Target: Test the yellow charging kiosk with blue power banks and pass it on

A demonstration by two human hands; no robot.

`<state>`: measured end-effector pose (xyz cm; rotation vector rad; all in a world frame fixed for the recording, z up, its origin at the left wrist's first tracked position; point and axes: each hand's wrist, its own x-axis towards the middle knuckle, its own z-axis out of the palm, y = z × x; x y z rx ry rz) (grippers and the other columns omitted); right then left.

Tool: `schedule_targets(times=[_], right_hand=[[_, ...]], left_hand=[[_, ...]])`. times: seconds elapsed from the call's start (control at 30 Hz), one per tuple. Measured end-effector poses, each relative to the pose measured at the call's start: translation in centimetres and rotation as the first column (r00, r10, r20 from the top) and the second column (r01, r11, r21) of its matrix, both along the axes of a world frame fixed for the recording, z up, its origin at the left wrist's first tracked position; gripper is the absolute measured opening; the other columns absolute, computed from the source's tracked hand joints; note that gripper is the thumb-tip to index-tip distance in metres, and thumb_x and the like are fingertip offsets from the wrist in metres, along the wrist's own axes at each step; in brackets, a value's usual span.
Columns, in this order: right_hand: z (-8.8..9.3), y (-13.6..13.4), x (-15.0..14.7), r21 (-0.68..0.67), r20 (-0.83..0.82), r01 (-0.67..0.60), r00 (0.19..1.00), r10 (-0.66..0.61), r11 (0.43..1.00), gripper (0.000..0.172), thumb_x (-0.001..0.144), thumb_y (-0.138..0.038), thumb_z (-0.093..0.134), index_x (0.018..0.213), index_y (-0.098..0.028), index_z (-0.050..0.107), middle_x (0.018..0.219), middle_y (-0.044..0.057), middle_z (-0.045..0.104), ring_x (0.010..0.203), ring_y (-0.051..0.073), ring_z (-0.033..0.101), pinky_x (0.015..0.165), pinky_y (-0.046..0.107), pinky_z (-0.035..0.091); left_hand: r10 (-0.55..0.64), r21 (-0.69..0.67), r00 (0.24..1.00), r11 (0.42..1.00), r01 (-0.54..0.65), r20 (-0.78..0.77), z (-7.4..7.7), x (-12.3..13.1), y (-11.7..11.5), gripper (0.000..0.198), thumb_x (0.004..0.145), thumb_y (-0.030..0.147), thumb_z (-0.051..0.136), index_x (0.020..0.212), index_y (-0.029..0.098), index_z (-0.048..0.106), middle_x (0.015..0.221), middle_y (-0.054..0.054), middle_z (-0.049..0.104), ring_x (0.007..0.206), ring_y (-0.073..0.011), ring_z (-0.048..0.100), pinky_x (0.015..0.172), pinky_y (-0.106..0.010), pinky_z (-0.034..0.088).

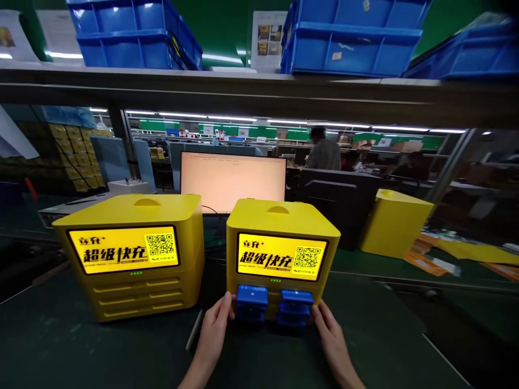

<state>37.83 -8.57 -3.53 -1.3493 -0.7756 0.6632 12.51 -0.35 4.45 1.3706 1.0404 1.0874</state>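
A yellow power bank charging station (pixel 284 219) with a lit front screen stands right in front of me. Blue power banks (pixel 252 295) stick out of its lower slots in two stacks, left and right. My left hand (pixel 214 324) is closed on the station's lower left corner, beside the left stack. On the other side, my right hand (pixel 330 327) grips the lower right corner with its fingertips close to the right stack. Parts of the fingers on both hands are hidden. To the left is a second lit yellow station (pixel 133 254) with its slots unfilled.
Behind the stations stands a monitor (pixel 233 178). A yellow housing (pixel 393 224) sits at the right, near orange and yellow sheets. A thin grey strip (pixel 193 330) lies on the dark green bench (pixel 133 356). Blue bins (pixel 357 48) rest on the overhead shelf; a person (pixel 324 154) is beyond.
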Motion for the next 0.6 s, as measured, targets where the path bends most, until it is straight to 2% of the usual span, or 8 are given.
schedule_targets(times=[0.1,0.23,0.37,0.43,0.5,0.57,0.6], right_hand=[[0.0,0.3,0.1,-0.009,-0.012,0.011,1.000,-0.011,1.000,0.081,0.073,-0.066,0.060,0.131,-0.011,0.043,0.130,0.009,0.049,0.123,0.029,0.039,0.107,0.037,0.026],[-0.1,0.3,0.2,0.005,-0.018,0.031,0.999,-0.031,1.000,0.082,0.070,-0.067,0.061,0.129,-0.011,0.045,0.129,0.010,0.051,0.122,0.031,0.040,0.107,0.038,0.026],[0.0,0.2,0.2,0.009,-0.009,-0.006,1.000,0.006,1.000,0.075,0.076,-0.064,0.059,0.130,-0.014,0.044,0.130,0.009,0.049,0.123,0.030,0.039,0.105,0.039,0.030],[0.1,0.1,0.2,-0.004,-0.004,-0.012,1.000,0.012,1.000,0.075,0.077,-0.063,0.058,0.131,-0.013,0.044,0.131,0.009,0.049,0.122,0.030,0.040,0.105,0.037,0.030],[0.2,0.0,0.2,-0.012,0.005,0.005,1.000,-0.005,1.000,0.075,0.076,-0.064,0.058,0.130,-0.013,0.045,0.130,0.009,0.050,0.122,0.029,0.041,0.105,0.035,0.030],[0.2,-0.1,0.2,-0.016,0.006,0.022,1.000,-0.022,1.000,0.075,0.075,-0.064,0.059,0.128,-0.014,0.047,0.129,0.008,0.051,0.121,0.029,0.041,0.105,0.034,0.029],[0.1,-0.1,0.3,-0.022,0.005,0.029,1.000,-0.029,0.999,0.075,0.074,-0.065,0.059,0.128,-0.014,0.047,0.129,0.007,0.051,0.122,0.029,0.040,0.106,0.035,0.028]], left_hand=[[0.021,-0.032,1.000,0.999,-0.020,0.020,0.9,1.4,-0.2,0.060,0.066,0.075,0.049,0.054,0.017,0.051,0.057,0.001,0.043,0.057,-0.0136,0.036,0.057,-0.025,0.031],[-0.016,-0.054,0.998,0.998,0.020,0.069,1.9,2.0,-0.7,0.054,0.061,0.070,0.060,0.056,0.016,0.058,0.062,-0.001,0.051,0.067,-0.0171,0.045,0.066,-0.026,0.036],[0.006,-0.061,1.000,0.998,-0.005,0.013,1.9,1.3,-1.6,0.053,0.061,0.068,0.062,0.048,0.017,0.052,0.055,0.002,0.042,0.058,-0.0135,0.038,0.060,-0.025,0.036],[0.005,-0.052,0.999,0.999,-0.007,-0.037,1.3,0.9,-1.7,0.053,0.061,0.070,0.060,0.059,0.017,0.059,0.061,0.001,0.047,0.059,-0.0142,0.040,0.057,-0.025,0.035],[0.009,-0.066,0.997,0.998,-0.014,-0.075,0.4,0.6,-1.5,0.063,0.061,0.075,0.056,0.085,0.017,0.066,0.072,-0.001,0.055,0.065,-0.0169,0.046,0.056,-0.026,0.035],[-0.019,-0.115,0.996,0.993,0.010,-0.082,-0.3,0.5,-1.3,0.077,0.061,0.078,0.051,0.106,0.016,0.062,0.081,-0.004,0.059,0.073,-0.0200,0.051,0.056,-0.026,0.037],[-0.048,-0.137,0.996,0.990,0.039,-0.068,-0.6,0.5,-1.1,0.081,0.062,0.079,0.050,0.111,0.015,0.060,0.083,-0.005,0.060,0.076,-0.0214,0.052,0.057,-0.026,0.038]])
